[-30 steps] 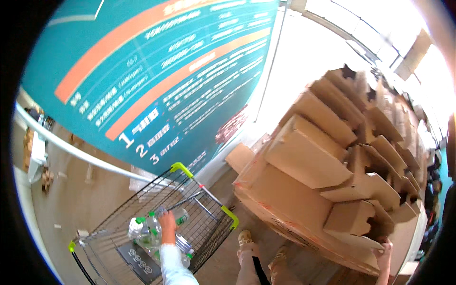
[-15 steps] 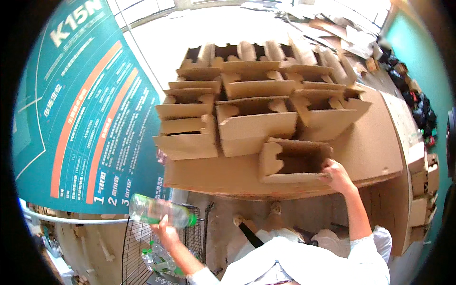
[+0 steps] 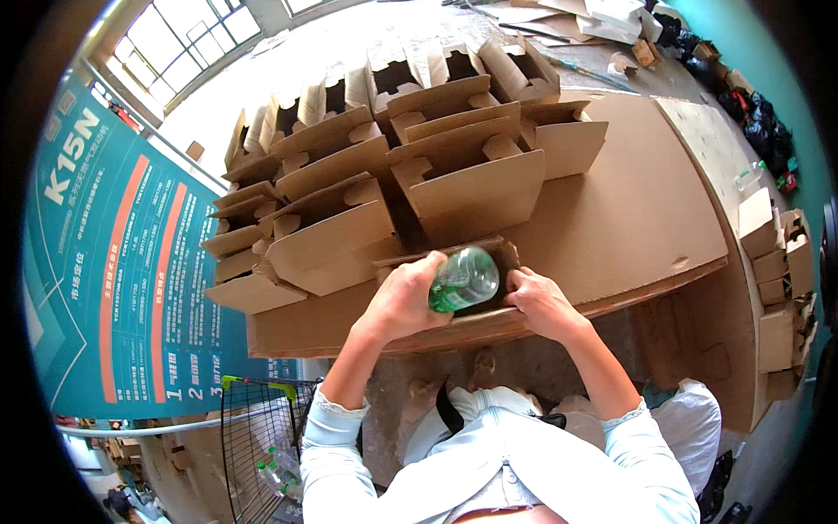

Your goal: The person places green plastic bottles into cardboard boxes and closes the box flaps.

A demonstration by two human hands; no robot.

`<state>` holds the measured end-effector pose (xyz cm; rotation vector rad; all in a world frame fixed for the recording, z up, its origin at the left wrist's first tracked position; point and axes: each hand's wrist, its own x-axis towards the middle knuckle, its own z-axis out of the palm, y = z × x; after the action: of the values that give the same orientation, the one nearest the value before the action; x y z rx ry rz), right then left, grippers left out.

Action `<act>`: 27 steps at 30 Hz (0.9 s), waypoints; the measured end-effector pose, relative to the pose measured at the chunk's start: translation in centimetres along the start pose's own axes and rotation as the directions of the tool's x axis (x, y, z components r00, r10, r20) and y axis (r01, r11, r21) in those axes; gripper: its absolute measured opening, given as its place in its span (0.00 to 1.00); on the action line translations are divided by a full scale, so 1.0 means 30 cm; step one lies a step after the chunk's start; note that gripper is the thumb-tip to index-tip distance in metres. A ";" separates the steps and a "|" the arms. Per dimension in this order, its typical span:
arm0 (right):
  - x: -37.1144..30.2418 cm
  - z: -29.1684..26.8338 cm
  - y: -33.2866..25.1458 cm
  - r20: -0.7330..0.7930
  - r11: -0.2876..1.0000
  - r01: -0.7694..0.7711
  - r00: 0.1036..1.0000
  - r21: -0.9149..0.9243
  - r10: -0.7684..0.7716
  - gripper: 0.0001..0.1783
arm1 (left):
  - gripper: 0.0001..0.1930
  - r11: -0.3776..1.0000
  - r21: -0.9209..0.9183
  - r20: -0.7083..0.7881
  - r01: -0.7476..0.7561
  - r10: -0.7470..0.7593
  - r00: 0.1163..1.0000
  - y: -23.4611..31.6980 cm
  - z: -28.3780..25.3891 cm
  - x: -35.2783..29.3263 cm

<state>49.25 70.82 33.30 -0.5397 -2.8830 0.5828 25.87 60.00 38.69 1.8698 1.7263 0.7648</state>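
Hands are seen at the near edge of a cardboard-covered table (image 3: 646, 201), both reaching up from the lower edge of the view in pale blue sleeves. A clear plastic bottle (image 3: 463, 278) with a green label is held in the left hand (image 3: 403, 297), whose grip is clamped around the label end, the bottle lying tilted with its clear end toward the right. The bottle is poised at the mouth of a small open box (image 3: 476, 306) that sits at the table's front edge, directly before the person; whether the bottle touches the box's inside cannot be told. The box's right front edge is touched by the right hand (image 3: 539, 301), its fingers curled over the cardboard rim, so that grip is closed lightly on the box. Behind this box, many more open boxes (image 3: 367, 166) of the same brown cardboard are packed close together in rows across the table, flaps raised. At the lower left, a wire cart (image 3: 266, 437) with a yellow-green handle is seen below the table, with more bottles lying in it. A large teal sign (image 3: 113, 262) with orange bands fills the left side.
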 end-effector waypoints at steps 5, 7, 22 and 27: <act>0.037 0.031 -0.001 0.018 0.992 0.097 0.995 0.078 -0.098 0.03 | 0.31 0.869 0.468 0.357 0.163 -0.355 0.864 -0.062 0.061 0.079; 0.057 0.031 -0.010 -0.023 0.980 0.117 0.993 0.158 -0.115 0.03 | 0.29 0.836 0.506 0.368 0.209 -0.429 0.825 -0.096 0.082 0.098; 0.052 0.187 -0.078 -0.444 0.932 0.091 0.892 0.350 0.079 0.36 | 0.28 0.940 -0.196 -0.322 0.278 -0.330 0.887 -0.152 0.049 -0.343; 0.113 0.183 -0.095 -0.403 0.938 -0.109 0.882 0.329 0.244 0.42 | 0.39 0.918 -0.006 -0.510 0.397 -0.344 0.788 -0.224 0.067 -0.269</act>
<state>44.03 67.73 29.70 -0.7802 -2.2819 0.7898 21.96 52.62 32.03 1.3763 2.4066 1.0803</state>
